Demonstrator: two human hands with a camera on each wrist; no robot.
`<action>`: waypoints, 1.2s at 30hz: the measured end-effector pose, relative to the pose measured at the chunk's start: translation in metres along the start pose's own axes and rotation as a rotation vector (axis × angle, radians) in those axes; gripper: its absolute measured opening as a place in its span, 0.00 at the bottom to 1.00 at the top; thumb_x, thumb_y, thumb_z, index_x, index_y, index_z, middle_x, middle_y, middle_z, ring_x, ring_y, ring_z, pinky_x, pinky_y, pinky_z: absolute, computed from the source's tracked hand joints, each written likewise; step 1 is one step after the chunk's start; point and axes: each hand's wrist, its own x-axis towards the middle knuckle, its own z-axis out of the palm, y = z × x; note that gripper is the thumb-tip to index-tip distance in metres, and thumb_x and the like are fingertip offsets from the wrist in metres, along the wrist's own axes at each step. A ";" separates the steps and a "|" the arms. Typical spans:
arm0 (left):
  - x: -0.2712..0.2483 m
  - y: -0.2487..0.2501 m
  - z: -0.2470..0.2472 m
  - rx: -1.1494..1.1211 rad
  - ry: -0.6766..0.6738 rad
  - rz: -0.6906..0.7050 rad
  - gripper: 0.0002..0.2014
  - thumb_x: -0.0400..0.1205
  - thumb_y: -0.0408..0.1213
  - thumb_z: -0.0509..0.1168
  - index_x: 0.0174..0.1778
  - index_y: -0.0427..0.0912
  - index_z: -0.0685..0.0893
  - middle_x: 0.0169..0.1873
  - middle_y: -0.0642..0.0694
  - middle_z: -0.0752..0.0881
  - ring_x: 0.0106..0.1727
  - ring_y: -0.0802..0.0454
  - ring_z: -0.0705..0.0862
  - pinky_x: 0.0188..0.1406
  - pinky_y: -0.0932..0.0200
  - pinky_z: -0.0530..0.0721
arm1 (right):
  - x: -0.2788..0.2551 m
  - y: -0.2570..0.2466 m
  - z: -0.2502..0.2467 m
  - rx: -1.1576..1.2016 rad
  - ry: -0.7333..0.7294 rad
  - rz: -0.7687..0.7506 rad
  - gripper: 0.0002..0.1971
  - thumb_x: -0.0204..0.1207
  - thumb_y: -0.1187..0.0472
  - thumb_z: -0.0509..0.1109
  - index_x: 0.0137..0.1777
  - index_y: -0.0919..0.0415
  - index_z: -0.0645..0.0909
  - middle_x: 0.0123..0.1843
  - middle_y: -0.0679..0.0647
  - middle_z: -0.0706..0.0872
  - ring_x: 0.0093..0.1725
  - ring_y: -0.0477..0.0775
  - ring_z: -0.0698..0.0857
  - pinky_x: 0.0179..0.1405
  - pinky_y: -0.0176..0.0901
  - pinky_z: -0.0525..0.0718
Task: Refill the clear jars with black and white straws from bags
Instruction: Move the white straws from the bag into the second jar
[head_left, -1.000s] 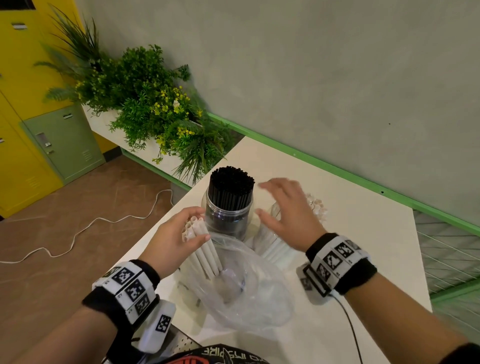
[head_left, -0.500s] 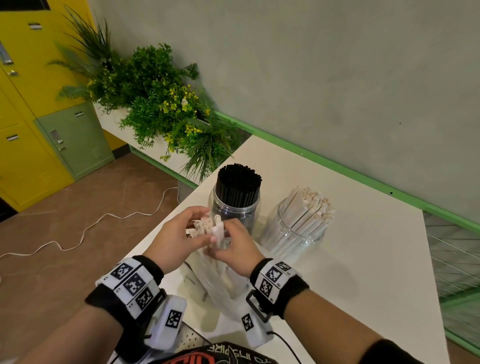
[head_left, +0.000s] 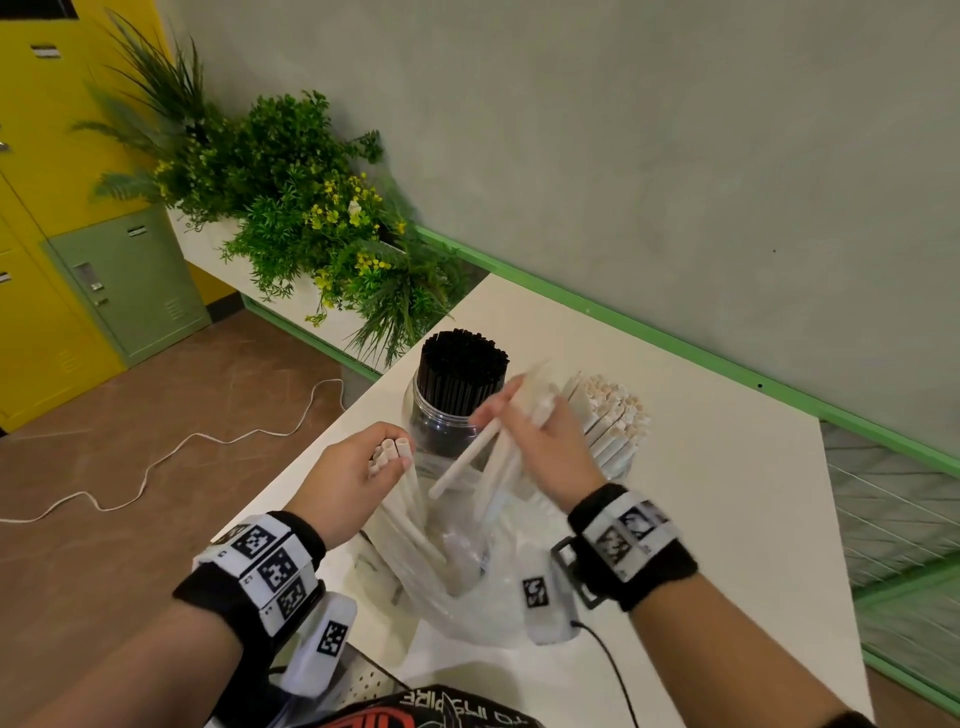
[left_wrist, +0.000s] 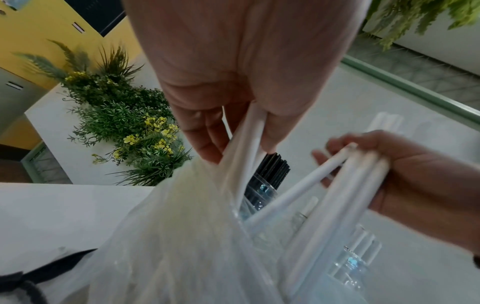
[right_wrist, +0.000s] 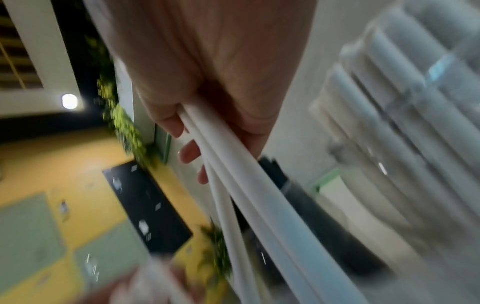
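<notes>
Two clear jars stand on the white table (head_left: 727, 519): the left jar (head_left: 441, 431) is packed with black straws (head_left: 462, 369), the right jar (head_left: 618, 452) holds white straws (head_left: 610, 410). In front of them a clear plastic bag (head_left: 467, 587) holds white straws. My left hand (head_left: 358, 467) grips the bag's mouth together with a few white straws (head_left: 388, 448). My right hand (head_left: 540, 441) grips a bunch of white straws (head_left: 493, 462) lifted partly out of the bag, beside the jars. The wrist views show both grips: left hand (left_wrist: 233, 115), right hand (right_wrist: 207, 123).
A planter with green plants (head_left: 311, 228) stands just beyond the table's left edge. Yellow and green lockers (head_left: 78, 260) line the far left. A white cable (head_left: 156, 457) lies on the brown floor. A grey wall with a green strip (head_left: 675, 343) borders the table's far side.
My right hand came from the white straw jar to the bag, took a bunch of white straws and has lifted them up and right toward the jars. My left hand stays on the bag.
</notes>
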 end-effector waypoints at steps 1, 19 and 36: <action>0.002 -0.001 0.001 0.015 -0.005 -0.002 0.04 0.82 0.38 0.65 0.49 0.52 0.82 0.33 0.54 0.82 0.32 0.65 0.78 0.30 0.73 0.70 | 0.002 -0.014 -0.015 0.053 0.067 -0.035 0.04 0.83 0.68 0.63 0.47 0.60 0.76 0.44 0.64 0.90 0.48 0.56 0.90 0.49 0.42 0.85; 0.011 0.008 0.010 0.122 -0.055 0.032 0.05 0.84 0.40 0.61 0.53 0.55 0.79 0.35 0.57 0.81 0.36 0.61 0.78 0.30 0.70 0.68 | 0.019 0.000 -0.087 -0.022 0.638 -0.084 0.07 0.78 0.62 0.70 0.46 0.53 0.73 0.43 0.50 0.87 0.45 0.46 0.85 0.51 0.46 0.81; 0.014 0.000 0.009 0.240 0.025 0.050 0.10 0.81 0.46 0.66 0.57 0.54 0.82 0.52 0.53 0.77 0.55 0.54 0.75 0.55 0.57 0.72 | -0.028 0.019 -0.019 -0.527 0.264 -0.364 0.20 0.77 0.54 0.67 0.69 0.57 0.74 0.65 0.51 0.74 0.67 0.49 0.72 0.70 0.36 0.67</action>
